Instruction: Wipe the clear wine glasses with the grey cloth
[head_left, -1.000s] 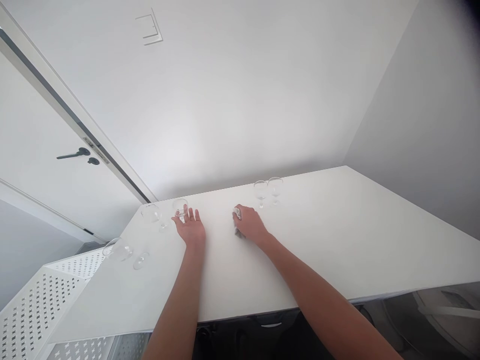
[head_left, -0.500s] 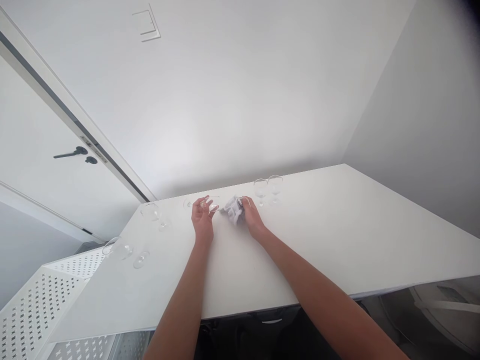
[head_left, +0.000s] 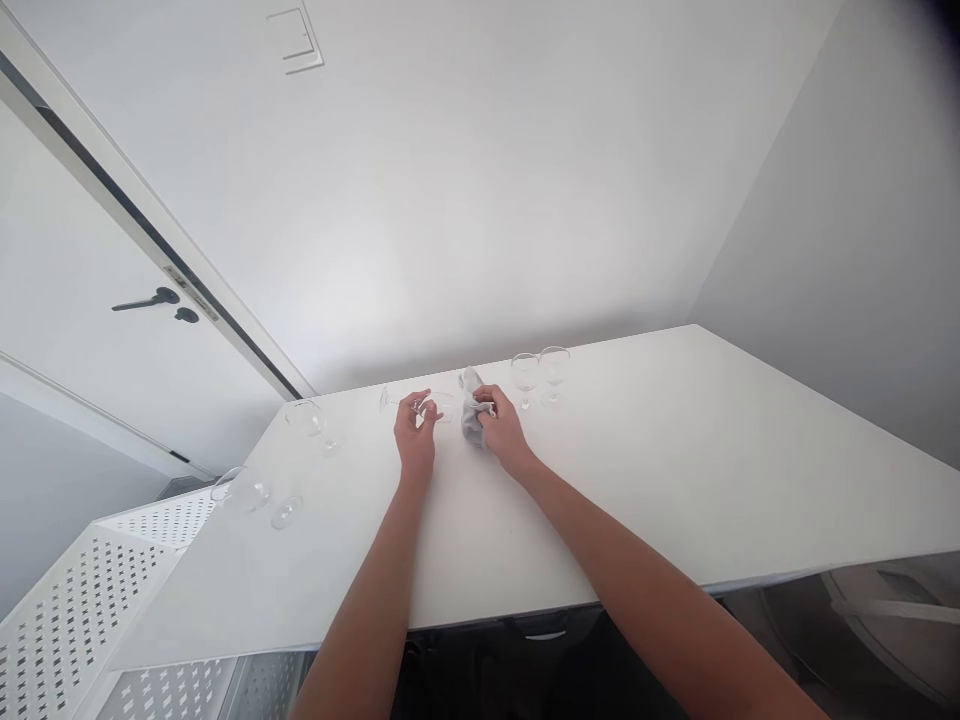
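Observation:
My left hand (head_left: pixel 415 430) is closed around a clear wine glass (head_left: pixel 442 405) tipped on its side. Its foot points left and its bowl points right, toward the cloth. In my right hand (head_left: pixel 501 425) is a crumpled light grey cloth (head_left: pixel 472 420), pinched between thumb and fingers, a short gap from the glass's rim. Just right of that hand, two clear wine glasses stand upright side by side: a nearer one (head_left: pixel 525 375) and another (head_left: pixel 555 368).
Two more wine glasses are at the left of the white table (head_left: pixel 675 450), one near the back (head_left: pixel 306 418) and one by the left edge (head_left: pixel 246 490). A perforated white rack (head_left: pixel 67 600) stands below that edge. Behind rises a wall, with a door handle (head_left: pixel 154 298) at left.
My left hand has shifted slightly right with the glass, whose foot now shows more from the side. The cloth has been turned and hangs taller in my right hand. The view has moved slightly.

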